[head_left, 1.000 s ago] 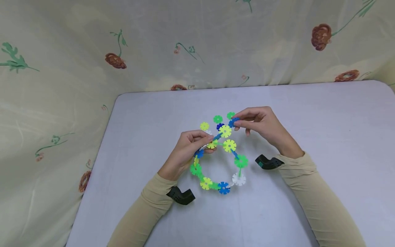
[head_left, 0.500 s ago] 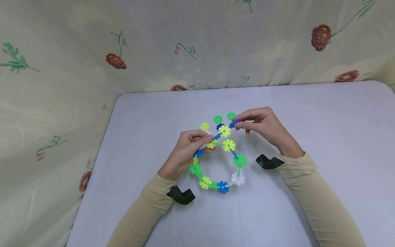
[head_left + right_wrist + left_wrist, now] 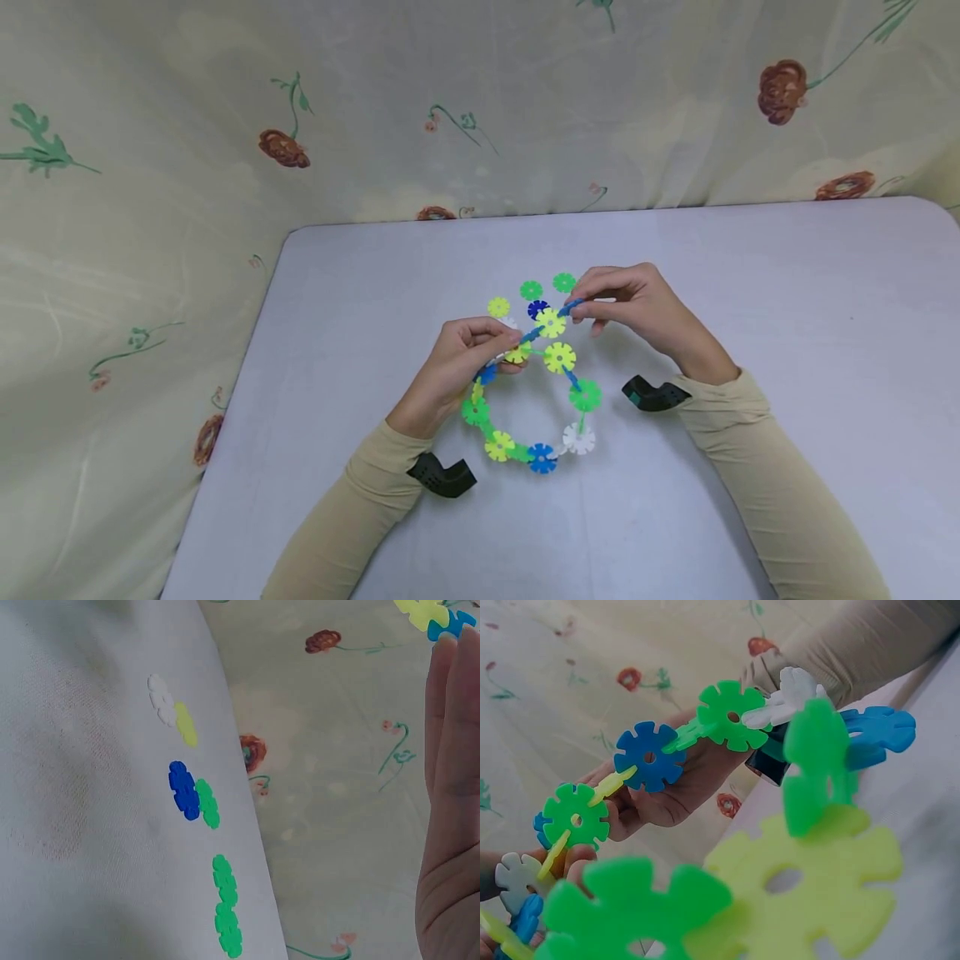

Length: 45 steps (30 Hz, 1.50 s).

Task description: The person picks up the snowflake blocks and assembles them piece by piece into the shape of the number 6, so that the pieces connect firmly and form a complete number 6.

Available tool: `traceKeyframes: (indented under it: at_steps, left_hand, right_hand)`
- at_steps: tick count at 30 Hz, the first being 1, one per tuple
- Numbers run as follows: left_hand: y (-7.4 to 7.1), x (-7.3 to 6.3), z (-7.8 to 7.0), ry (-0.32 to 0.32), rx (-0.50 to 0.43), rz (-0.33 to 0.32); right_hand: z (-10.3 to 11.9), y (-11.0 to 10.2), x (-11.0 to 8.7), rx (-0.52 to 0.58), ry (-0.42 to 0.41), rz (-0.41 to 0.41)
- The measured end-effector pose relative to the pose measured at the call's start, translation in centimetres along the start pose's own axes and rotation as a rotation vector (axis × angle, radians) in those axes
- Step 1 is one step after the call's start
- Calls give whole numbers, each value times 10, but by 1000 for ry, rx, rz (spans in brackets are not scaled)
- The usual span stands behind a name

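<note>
A chain of slotted snowflake discs in green, yellow, blue and white is linked into a ring, held above the table. My left hand pinches the ring at its upper left, partly covering the discs there. From that spot a short branch runs up to the right, through a blue disc to a yellow disc. My right hand pinches a blue disc between thumb and fingers, edge-on at the yellow disc's rim. In the right wrist view this blue disc meets the yellow disc.
Loose discs lie on the white table beyond the hands: a yellow disc, a white disc, a dark blue disc and several green discs. Behind the table hangs a floral curtain.
My right hand has turned the blue disc edge-on and lowered slightly, bringing it against the yellow disc. The left hand keeps its grip nearly still.
</note>
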<state>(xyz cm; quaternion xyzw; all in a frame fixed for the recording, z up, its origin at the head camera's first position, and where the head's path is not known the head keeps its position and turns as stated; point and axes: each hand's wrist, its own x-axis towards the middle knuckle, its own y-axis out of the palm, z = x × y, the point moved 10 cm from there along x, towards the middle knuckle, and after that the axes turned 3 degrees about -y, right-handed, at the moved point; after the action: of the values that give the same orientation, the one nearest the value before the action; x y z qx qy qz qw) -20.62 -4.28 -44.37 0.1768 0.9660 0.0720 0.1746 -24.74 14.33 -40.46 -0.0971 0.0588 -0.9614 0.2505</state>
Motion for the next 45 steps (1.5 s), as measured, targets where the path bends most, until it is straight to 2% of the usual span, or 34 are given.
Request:
traceKeyframes:
  at_steps: [7,15,19,28,32,36,40,45]
  left_hand:
    - [1,0,-2,13,15,-16]
    - [4,-1,1,-5,35,-11]
    - [0,0,-1,11,19,-39]
    - [-14,-3,-10,120,-40,-139]
    - [-23,-4,-14,174,-72,-193]
    - [-28,-4,-15,183,-81,-229]
    - [-29,-2,-13,165,-38,-233]
    - [-33,-2,-17,157,87,-262]
  right_hand:
    - [1,1,-1,52,-24,0]
    - [3,6,0,47,-55,2]
    - [3,7,2,28,-59,5]
    - [-7,14,4,19,58,33]
    - [-11,10,2,-83,106,25]
    - [-14,5,1,-177,123,-1]
    - [-13,4,1,-200,133,-6]
    - [-14,7,0,-210,137,41]
